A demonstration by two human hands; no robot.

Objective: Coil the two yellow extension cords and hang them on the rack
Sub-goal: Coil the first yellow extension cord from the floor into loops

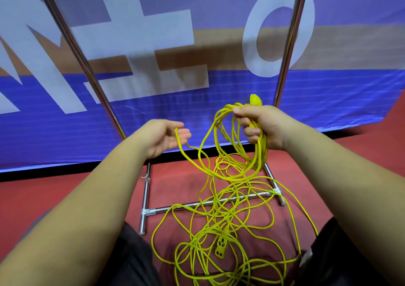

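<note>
Right hand (260, 128) grips a bundle of yellow cord loops (232, 154); left hand (168, 136), fingers relaxed, carries one strand (palm up); the rest sprawls tangled on the red floor (65, 193) over the rack's base (197, 204).

Blue banner (328, 101) stands upright. Big white letters (140, 44) run across it (cut off, word unreadable), and a tan band (350, 44) crosses its upper part. Black strip (54, 170) along the banner's bottom edge. Red floor (43, 198) in front of the banner. Person's dark trousers (131, 259) well in front of it.
</note>
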